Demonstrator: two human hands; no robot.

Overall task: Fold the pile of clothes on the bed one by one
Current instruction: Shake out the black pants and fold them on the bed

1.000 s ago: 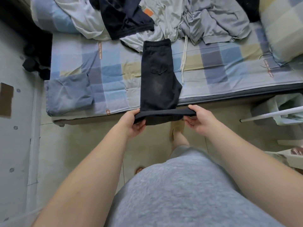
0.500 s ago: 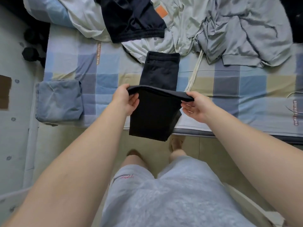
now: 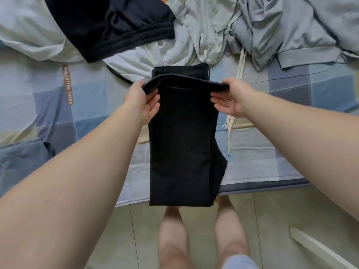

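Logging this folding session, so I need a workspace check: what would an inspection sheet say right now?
Surface: blue and beige checked bed sheet, wrinkled.
Job's things: black trousers doubled over, near fold overhanging the bed edge; dark navy garment, pale green garment and grey garment heaped behind.
Clutter: folded blue denim piece at left.
Hands: left hand and right hand each pinch the trousers' raised end.
Cables: nothing seen; a white drawstring lies on the sheet.
Surroundings: pale tiled floor, white bar lower right.

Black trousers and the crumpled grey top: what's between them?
Head view: a pale tasselled cord lies on the checked sheet between the black trousers and the grey top.
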